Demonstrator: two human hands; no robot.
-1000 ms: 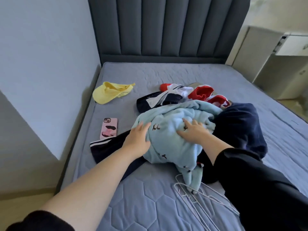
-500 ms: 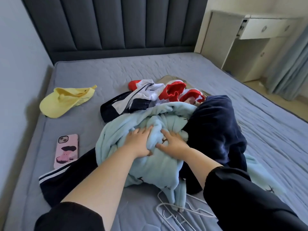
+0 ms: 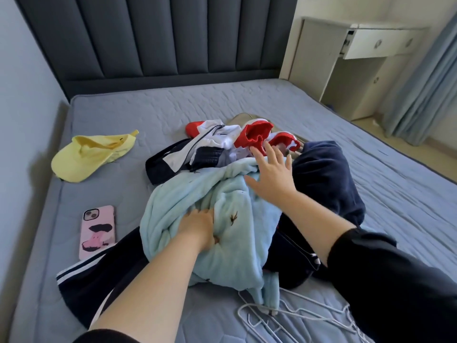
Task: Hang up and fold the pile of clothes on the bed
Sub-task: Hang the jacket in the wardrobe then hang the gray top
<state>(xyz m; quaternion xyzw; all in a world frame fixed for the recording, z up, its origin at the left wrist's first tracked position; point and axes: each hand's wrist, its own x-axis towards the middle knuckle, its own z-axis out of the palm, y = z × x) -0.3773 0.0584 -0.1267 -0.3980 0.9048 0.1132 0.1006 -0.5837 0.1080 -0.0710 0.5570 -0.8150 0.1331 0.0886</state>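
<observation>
A pile of clothes lies in the middle of the bed [image 3: 148,102]. On top is a light blue fleece garment [image 3: 178,209] with small dark bird marks. My left hand [image 3: 197,225] grips a fold of it, fingers dug into the fabric. My right hand [image 3: 270,173] is spread open over the far edge of the blue fleece, fingers straight, near a red, white and navy jacket [image 3: 222,139]. A dark navy garment [image 3: 326,184] lies to the right of the pile. White wire hangers [image 3: 277,318] lie at the near edge, partly under the fleece.
A yellow cap [image 3: 86,157] and a pink phone [image 3: 97,230] lie on the left of the mattress. Navy trousers with white stripes [image 3: 84,276] stretch out at the near left. A dark padded headboard [image 3: 160,38] stands behind; a white desk [image 3: 366,58] and curtain [image 3: 425,95] stand to the right.
My right hand has let go of the blue fleece and reached forward, opening over the pile's far side. My left hand keeps its grip on the fleece. The view has shifted slightly.
</observation>
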